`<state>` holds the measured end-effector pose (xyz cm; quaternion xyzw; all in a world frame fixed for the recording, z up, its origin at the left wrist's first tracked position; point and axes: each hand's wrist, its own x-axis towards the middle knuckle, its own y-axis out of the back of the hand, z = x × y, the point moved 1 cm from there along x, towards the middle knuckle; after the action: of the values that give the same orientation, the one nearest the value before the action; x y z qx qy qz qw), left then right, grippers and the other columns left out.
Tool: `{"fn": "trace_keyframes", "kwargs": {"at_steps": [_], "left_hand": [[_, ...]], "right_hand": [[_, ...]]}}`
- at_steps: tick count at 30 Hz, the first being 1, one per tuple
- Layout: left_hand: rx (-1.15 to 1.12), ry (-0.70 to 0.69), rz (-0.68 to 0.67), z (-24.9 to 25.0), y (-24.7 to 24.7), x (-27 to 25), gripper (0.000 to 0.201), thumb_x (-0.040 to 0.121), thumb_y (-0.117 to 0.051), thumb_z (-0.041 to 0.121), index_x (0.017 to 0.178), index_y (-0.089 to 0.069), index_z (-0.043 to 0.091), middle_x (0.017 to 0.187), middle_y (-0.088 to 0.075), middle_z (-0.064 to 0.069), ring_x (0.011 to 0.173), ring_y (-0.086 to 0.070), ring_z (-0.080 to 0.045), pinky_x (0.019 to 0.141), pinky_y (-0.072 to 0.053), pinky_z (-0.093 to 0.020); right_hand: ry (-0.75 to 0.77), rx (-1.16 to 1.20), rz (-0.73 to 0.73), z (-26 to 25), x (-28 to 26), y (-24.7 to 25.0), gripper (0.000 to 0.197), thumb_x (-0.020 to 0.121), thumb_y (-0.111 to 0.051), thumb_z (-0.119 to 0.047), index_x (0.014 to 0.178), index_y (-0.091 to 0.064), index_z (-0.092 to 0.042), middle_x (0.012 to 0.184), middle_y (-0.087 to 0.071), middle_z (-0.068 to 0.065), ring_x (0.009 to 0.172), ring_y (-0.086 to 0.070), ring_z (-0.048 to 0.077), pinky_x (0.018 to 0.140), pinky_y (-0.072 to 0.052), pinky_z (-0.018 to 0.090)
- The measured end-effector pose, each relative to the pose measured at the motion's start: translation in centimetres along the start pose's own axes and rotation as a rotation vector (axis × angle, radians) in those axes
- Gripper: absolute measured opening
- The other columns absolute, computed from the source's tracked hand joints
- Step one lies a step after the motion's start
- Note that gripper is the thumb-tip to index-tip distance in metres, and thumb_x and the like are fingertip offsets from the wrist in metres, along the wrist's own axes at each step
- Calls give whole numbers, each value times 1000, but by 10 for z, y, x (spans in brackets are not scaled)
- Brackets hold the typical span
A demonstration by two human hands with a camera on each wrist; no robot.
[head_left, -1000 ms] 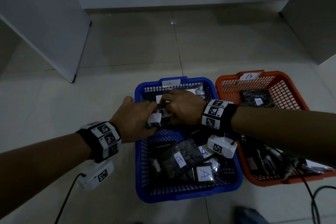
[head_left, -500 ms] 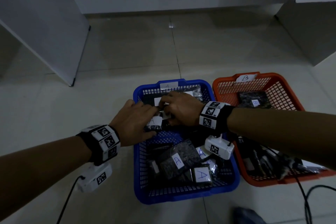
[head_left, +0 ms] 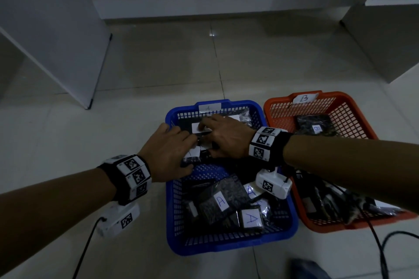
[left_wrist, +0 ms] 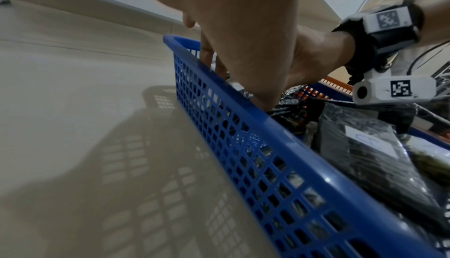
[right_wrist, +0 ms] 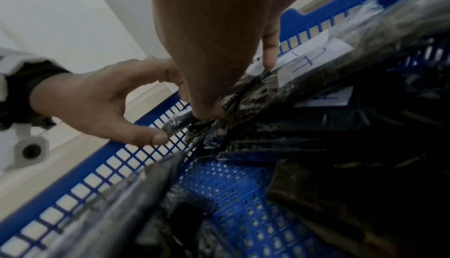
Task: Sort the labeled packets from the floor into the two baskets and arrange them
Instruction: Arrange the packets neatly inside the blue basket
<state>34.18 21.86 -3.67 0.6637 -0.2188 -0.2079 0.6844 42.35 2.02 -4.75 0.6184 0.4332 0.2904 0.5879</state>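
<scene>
A pale tiled floor [head_left: 158, 70] is seen across the room, its grout lines crossing near a small bright glint. A white panel [head_left: 52, 29] is stood on the floor at the far left, its lower corner capped in black. A low white ledge [head_left: 204, 7] is run along the far wall. A white cabinet [head_left: 390, 36] is placed at the far right. Black cables [head_left: 385, 247] are trailed over the floor at the near right, and another black cable [head_left: 86, 247] is seen at the near left.
</scene>
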Motion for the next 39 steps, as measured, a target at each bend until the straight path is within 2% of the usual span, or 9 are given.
{"fn": "trace_keyframes", "kwargs": {"at_steps": [4,8,14,18,23,25,28,31,39], "left_hand": [[-22,3,-23,1,-1,-1,44,77,-58,55,106,-52,22,89,-62,5,80,-53,-21,73,-30,-34],[-39,91,-64,-3,3,3,41,75,-49,59,101,-48,27,88,-56,8,82,-50,-19,77,-32,-37],[-18,117,-45,-3,2,6,36,74,-56,52,96,-46,26,76,-53,11,67,-50,-17,71,-31,-37],[-119,208,-19,-6,5,3,34,75,-62,47,93,-40,27,67,-56,15,59,-52,-14,80,-32,-39],[-193,134,-160,0,3,8,30,79,-71,35,98,-50,26,85,-57,14,79,-55,-14,84,-27,-36],[-191,78,-186,1,-1,7,31,80,-74,34,103,-57,24,97,-56,9,88,-54,-15,86,-30,-36],[-167,65,-163,-1,-5,4,37,77,-79,34,107,-60,24,108,-55,5,95,-55,-18,84,-36,-37],[-174,92,-145,-2,-6,4,41,75,-81,33,107,-58,22,108,-54,4,94,-56,-18,81,-36,-34],[-166,88,-132,0,-7,6,39,77,-82,32,106,-64,13,101,-60,-4,82,-62,-25,72,-47,-37]], "right_hand": [[16,47,12,2,-2,1,39,89,-64,-48,111,-73,-16,132,-52,10,118,-48,32,87,-51,49],[44,41,39,4,-3,-1,31,88,-67,-45,100,-75,-18,131,-54,10,115,-50,32,86,-51,49],[65,33,54,2,-4,0,32,89,-69,-41,100,-75,-12,128,-59,9,115,-53,34,85,-53,50],[56,37,17,0,-8,6,31,90,-69,-34,103,-74,-7,125,-61,9,111,-56,34,82,-53,52],[39,31,0,0,-14,10,30,87,-72,-34,101,-73,-7,127,-60,9,115,-55,33,86,-51,53],[28,8,3,0,-16,9,27,88,-70,-35,100,-73,-11,128,-60,7,118,-54,31,90,-47,52],[10,-14,12,1,-17,8,32,89,-65,-41,109,-70,-17,128,-58,4,118,-53,29,92,-45,53],[-1,-52,13,-1,-15,8,43,90,-61,-51,122,-66,-22,128,-55,3,120,-51,27,94,-45,52],[-39,-118,27,-10,-8,4,40,92,-59,-45,115,-68,-13,124,-56,7,114,-51,31,90,-44,52]]}}
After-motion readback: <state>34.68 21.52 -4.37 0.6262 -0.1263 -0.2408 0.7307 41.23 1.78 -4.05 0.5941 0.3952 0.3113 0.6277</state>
